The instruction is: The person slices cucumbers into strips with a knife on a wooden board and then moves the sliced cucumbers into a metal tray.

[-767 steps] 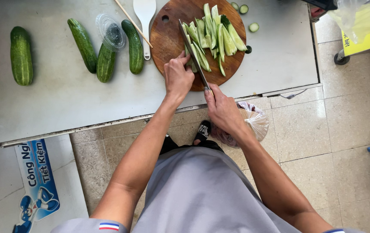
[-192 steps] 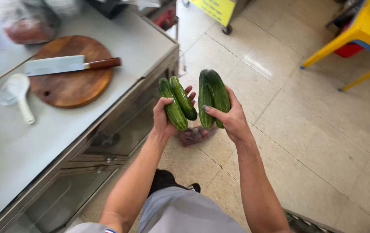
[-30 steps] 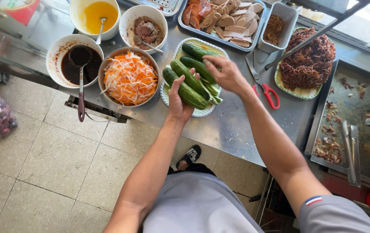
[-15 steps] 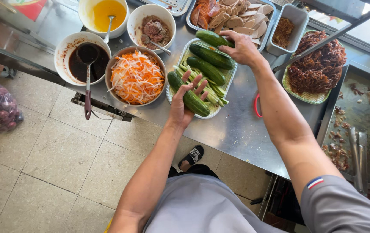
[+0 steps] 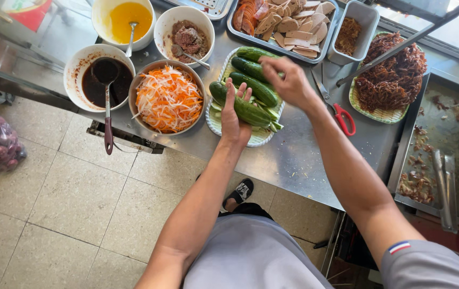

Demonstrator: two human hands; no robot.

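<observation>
Cucumbers [image 5: 248,85] lay piled on the green tray [image 5: 251,140], where our left hand [image 5: 233,115] cupped the nearest one with spread fingers. Our right hand [image 5: 288,80] hovered half-curled over them, gripping nothing. Shredded carrot salad [image 5: 168,99] sat just left, red-handled scissors [image 5: 339,109] right.

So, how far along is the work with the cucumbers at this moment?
Done: four whole cucumbers lie on the green tray, on top of cut strips.
In hand: the left hand rests flat on the nearest cucumber; the right hand hovers over the far ones with nothing in its fingers.
Left: the left hand is not yet off the cucumber, and all four are uncut.
</observation>
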